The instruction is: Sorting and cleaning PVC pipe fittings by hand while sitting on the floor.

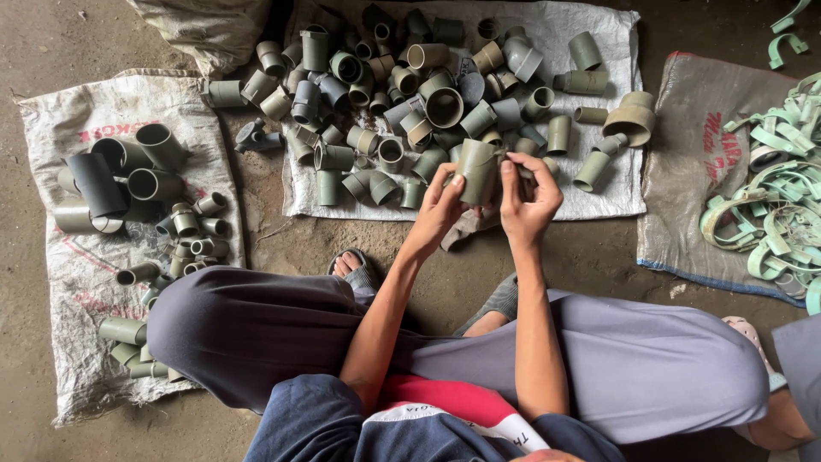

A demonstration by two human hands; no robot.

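Left hand: the left hand point(438, 208) is gripping the side of an olive-green plastic pipe coupling point(477, 170), fingers clamped on it.
Right hand: the right hand point(528, 198) is pinching the coupling's other side, fingers closed against it.
Coupling: it is being held upright above the near edge of a white woven sack point(599, 192).
Heap: grey and green plastic pipe fittings point(402, 94) are lying piled on that sack.
Left side: dark grey pipe sleeves point(120, 171) are resting on another sack.
Right side: pale green plastic clamps point(770, 205) are lying heaped.

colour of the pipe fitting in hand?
Dull olive-grey pipe fitting, held by both hands; clearest in the head view.
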